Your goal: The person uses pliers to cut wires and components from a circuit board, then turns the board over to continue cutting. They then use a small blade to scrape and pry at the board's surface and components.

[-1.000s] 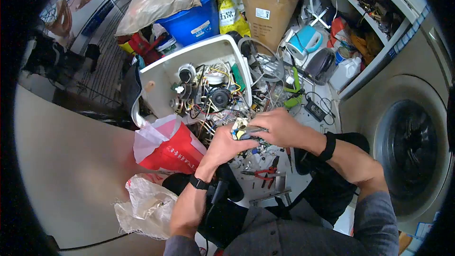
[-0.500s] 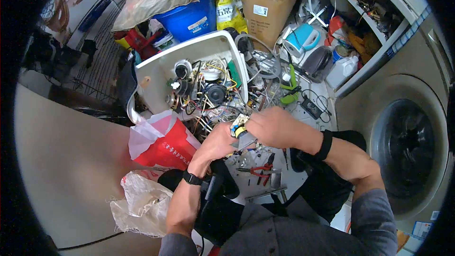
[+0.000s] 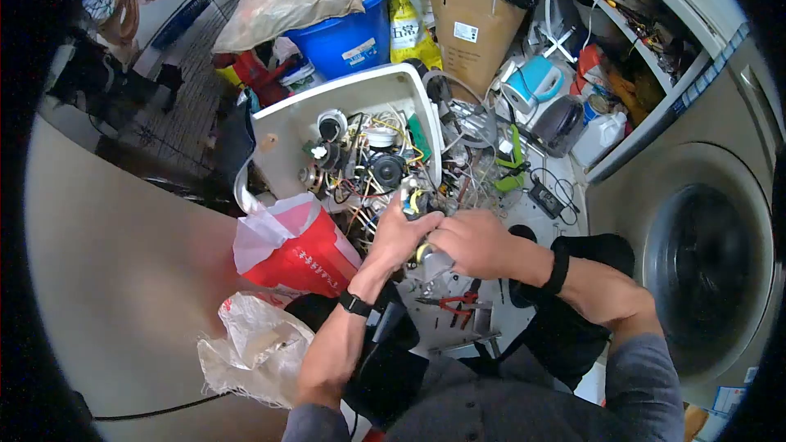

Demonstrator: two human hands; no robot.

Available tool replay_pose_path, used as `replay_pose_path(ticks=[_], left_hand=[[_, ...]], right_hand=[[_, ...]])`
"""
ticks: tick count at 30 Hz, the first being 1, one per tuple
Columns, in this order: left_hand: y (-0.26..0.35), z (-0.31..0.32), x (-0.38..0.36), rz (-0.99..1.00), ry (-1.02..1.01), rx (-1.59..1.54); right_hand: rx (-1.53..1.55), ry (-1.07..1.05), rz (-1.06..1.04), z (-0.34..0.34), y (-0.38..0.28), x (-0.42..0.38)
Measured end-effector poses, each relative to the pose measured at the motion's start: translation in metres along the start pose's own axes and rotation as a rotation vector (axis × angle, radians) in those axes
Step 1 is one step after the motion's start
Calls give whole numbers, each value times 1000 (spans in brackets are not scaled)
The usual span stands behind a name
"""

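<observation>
My left hand (image 3: 399,233) is closed around a small electronic part (image 3: 416,201) with pale, yellow, blue and dark pieces, which sticks up above its fingers. Right against it, my right hand (image 3: 471,243) is closed too, over a grey piece with a yellow band (image 3: 435,262) that hangs below its fingertips. The fingers hide where the two parts meet. Both hands are just in front of a white bin (image 3: 344,92) laid open toward me, full of wires and small motors. Below them, red-handled pliers (image 3: 460,303) lie on the floor.
A red bag (image 3: 299,258) and a pale woven sack (image 3: 255,352) stand on the left. Cables and a black adapter (image 3: 547,199) lie on the right, near a blue kettle (image 3: 530,83). A washing machine (image 3: 610,188) borders the right side.
The yellow-banded grey piece has shifted down with my right hand, away from the part in my left hand, which has turned. The whole view has slid slightly right and down.
</observation>
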State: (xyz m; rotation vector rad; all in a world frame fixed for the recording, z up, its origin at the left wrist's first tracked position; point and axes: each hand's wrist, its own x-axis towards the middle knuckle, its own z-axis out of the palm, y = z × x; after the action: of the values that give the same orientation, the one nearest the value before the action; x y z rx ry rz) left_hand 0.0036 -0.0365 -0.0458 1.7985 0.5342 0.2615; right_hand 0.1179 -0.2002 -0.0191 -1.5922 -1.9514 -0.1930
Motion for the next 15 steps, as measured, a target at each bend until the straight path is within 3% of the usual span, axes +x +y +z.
replay_pose_path(ticks=[1,2,5,6,9,11,15], left_hand=[[8,-2,-2,-109,16,-158],[-7,-3,0,-97,46,-150],[16,-12,-13,46,54,-117],[14,-13,-14,47,56,-117],[9,-14,-15,66,30,-174],[8,-13,-14,85,-9,-323],[23,-15,-19,86,3,-126]], right_hand=[[109,-66,135,-1,1,-2],[108,-60,126,-1,4,-4],[330,90,416,-2,14,-18],[304,38,507,-3,17,-21],[206,145,491,7,34,-24],[153,82,507,2,37,-26],[54,-27,544,-17,26,-13]])
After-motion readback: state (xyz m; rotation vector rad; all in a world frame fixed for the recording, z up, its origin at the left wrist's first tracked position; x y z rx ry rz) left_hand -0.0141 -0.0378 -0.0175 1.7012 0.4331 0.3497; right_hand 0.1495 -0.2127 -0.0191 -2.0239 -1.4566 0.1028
